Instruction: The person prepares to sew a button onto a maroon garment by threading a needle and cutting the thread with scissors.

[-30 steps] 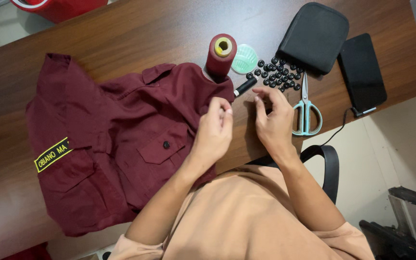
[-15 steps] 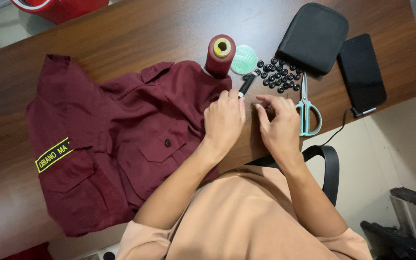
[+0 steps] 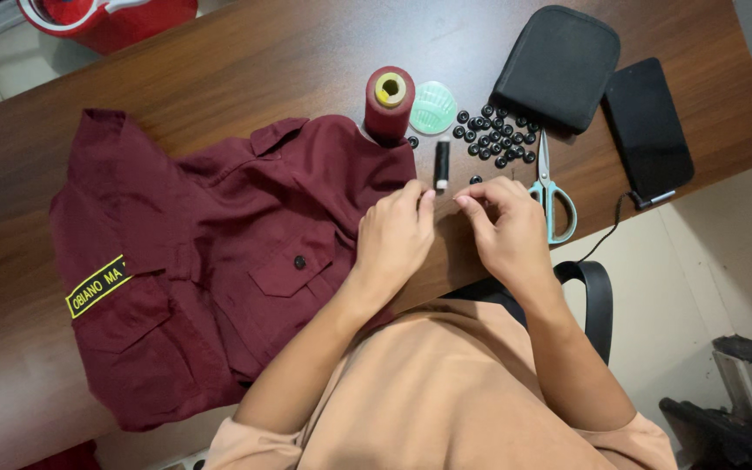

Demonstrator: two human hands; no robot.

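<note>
Thread spool (image 3: 442,164), small and black, lies on the wooden table (image 3: 219,61) just above both hands. Left hand (image 3: 396,237) rests at the edge of the maroon shirt (image 3: 219,252), fingers curled close; I cannot tell whether it holds anything. Right hand (image 3: 506,231) pinches its fingertips narrow beside it. Behind: a maroon thread cone (image 3: 388,103), loose black buttons (image 3: 493,135), teal scissors (image 3: 550,187).

— Where's the shirt (image 3: 219,261)?
— On the counter's (image 3: 245,61) left half, over its near edge.
— And the spool (image 3: 388,103)?
— At the collar; buttons (image 3: 493,135) right of it, pouch (image 3: 557,65) behind, scissors (image 3: 550,187) nearer, phone (image 3: 647,129) by the right edge.
</note>
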